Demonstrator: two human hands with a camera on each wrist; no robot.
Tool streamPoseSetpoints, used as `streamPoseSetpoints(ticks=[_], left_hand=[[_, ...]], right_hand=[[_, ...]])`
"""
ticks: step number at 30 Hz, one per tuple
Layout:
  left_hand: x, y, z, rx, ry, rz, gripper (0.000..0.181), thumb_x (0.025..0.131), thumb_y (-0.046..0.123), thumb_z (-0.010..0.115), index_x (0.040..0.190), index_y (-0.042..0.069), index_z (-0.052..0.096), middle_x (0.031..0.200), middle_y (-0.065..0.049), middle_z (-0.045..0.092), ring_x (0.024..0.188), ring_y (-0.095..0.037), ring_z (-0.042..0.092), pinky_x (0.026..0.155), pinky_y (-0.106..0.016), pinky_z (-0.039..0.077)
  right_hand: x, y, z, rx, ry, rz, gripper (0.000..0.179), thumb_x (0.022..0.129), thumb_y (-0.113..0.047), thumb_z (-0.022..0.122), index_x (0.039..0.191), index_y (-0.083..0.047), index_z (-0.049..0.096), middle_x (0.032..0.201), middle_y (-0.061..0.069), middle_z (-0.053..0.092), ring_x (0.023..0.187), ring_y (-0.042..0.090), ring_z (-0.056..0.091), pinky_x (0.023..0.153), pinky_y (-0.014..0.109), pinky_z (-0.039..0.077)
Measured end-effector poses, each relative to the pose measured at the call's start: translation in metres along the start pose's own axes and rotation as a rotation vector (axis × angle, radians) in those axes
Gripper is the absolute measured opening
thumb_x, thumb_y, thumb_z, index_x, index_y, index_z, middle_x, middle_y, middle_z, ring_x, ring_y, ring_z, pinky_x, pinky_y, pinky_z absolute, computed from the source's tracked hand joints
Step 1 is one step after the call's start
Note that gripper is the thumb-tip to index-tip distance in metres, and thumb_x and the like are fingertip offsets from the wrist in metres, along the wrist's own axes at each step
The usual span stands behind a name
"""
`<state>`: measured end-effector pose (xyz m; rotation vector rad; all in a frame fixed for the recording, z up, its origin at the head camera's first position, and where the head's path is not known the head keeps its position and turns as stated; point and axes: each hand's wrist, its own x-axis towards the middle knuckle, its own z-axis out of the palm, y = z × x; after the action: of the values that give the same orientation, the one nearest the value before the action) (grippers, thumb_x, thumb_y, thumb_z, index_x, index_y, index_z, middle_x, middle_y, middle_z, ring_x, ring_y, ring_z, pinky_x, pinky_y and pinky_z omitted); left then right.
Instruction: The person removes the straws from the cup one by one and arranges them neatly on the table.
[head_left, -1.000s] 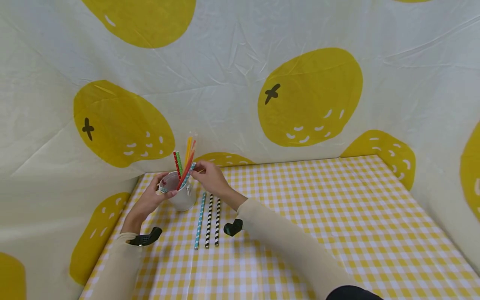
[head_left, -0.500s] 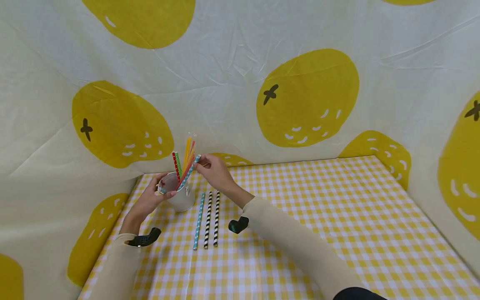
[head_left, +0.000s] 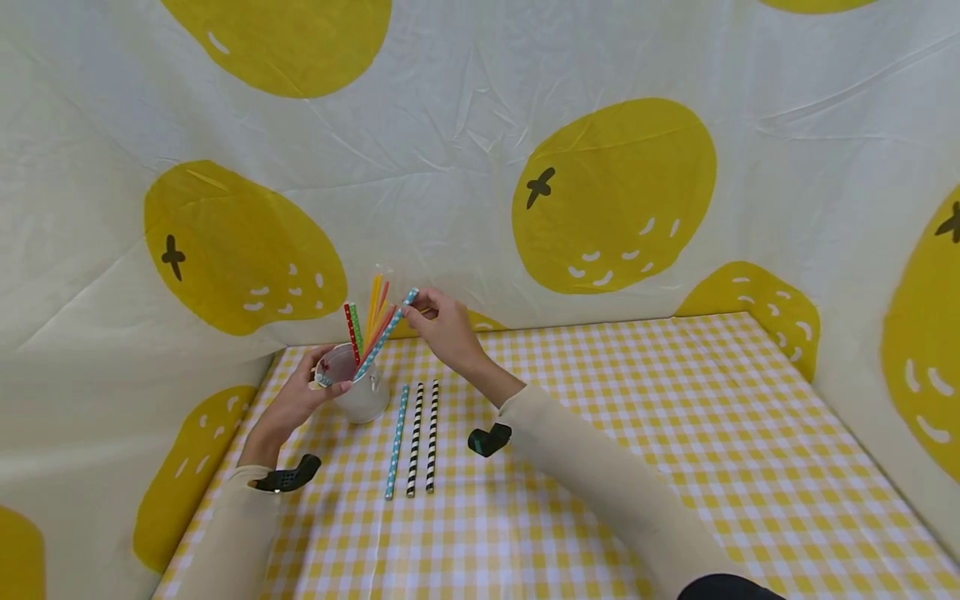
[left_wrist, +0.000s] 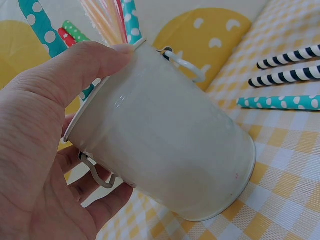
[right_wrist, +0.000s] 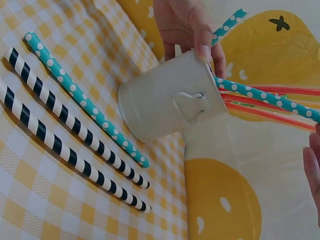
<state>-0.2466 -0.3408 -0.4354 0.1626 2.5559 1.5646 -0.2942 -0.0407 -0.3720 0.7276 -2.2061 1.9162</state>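
Note:
My left hand [head_left: 296,392] grips a small white metal bucket [head_left: 365,400] at its rim, thumb on the near side and fingers around the far side. With thumb and fingertips my right hand [head_left: 446,333] pinches the upper end of a blue polka-dot paper straw [head_left: 386,335]. That straw leans right, its lower end inside the bucket mouth. Also in the bucket are a red dotted straw [head_left: 351,329], a green dotted straw [head_left: 357,325] and several yellow and orange-red straws [head_left: 374,304]. Another blue dotted straw [left_wrist: 42,27] pokes out by my left hand.
Right of the bucket, a blue dotted straw [head_left: 397,442] and two black-and-white striped straws [head_left: 416,442] lie side by side on the yellow checked tablecloth [head_left: 637,433]. A white curtain [head_left: 435,217] with yellow fruit prints hangs behind the table and along its left side.
My right hand has moved up and right, drawing the blue dotted straw's upper end away from the other straws. The left hand and bucket have stayed nearly still.

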Motion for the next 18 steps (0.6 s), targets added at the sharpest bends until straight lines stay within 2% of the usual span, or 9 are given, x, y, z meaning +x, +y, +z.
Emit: streamPoseSetpoints(ticks=[4,12,18], left_hand=[[0.0,-0.001,0.0,-0.004,0.002,-0.002,0.086,0.095,0.03,0.073,0.162,0.021,0.02,0.163,-0.014,0.022,0.138,-0.042,0.031,0.101,-0.055,0.036],[0.0,-0.001,0.0,0.004,0.006,-0.011,0.088,0.096,0.03,0.072,0.163,0.022,0.016,0.166,-0.014,0.016,0.143,-0.046,0.025,0.101,-0.058,0.036],[-0.001,0.0,0.0,0.012,0.016,-0.006,0.088,0.095,0.031,0.073,0.162,0.021,0.018,0.165,-0.015,0.018,0.141,-0.045,0.028,0.101,-0.055,0.036]], right_hand=[[0.001,-0.001,-0.006,0.015,0.022,-0.014,0.014,0.102,-0.021,0.065,0.108,-0.009,0.067,0.101,0.007,0.07,0.083,0.017,0.068,0.075,0.037,0.058],[0.001,-0.002,-0.018,0.021,0.062,-0.013,0.015,0.102,-0.02,0.065,0.11,-0.008,0.068,0.099,0.008,0.07,0.08,0.016,0.069,0.075,0.038,0.058],[0.002,0.0,-0.028,0.043,0.107,-0.008,0.017,0.101,-0.018,0.065,0.112,-0.006,0.068,0.101,0.013,0.069,0.083,0.025,0.071,0.077,0.045,0.059]])
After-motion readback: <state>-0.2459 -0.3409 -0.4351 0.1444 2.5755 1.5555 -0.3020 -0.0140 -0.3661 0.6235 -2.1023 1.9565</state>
